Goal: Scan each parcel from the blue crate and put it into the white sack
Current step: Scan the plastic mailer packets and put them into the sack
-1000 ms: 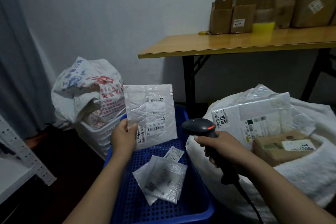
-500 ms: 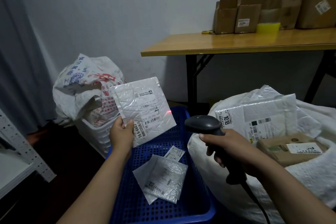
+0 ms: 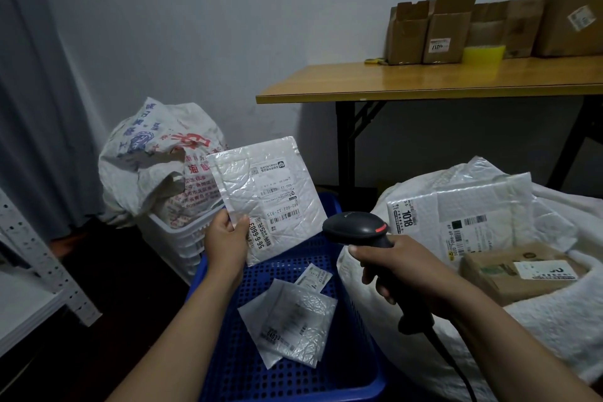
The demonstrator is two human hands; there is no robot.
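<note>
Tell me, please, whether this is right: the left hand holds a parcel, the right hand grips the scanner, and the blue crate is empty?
The blue crate is not empty: the head view shows a crumpled parcel lying in it. The rest is right.

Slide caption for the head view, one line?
Left hand holds a parcel over the blue crate while the right hand points the scanner toward it, white sack alongside.

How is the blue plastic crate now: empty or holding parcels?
Not empty: a crinkled white plastic mailer and a small white paper slip lie in the blue plastic crate.
</note>
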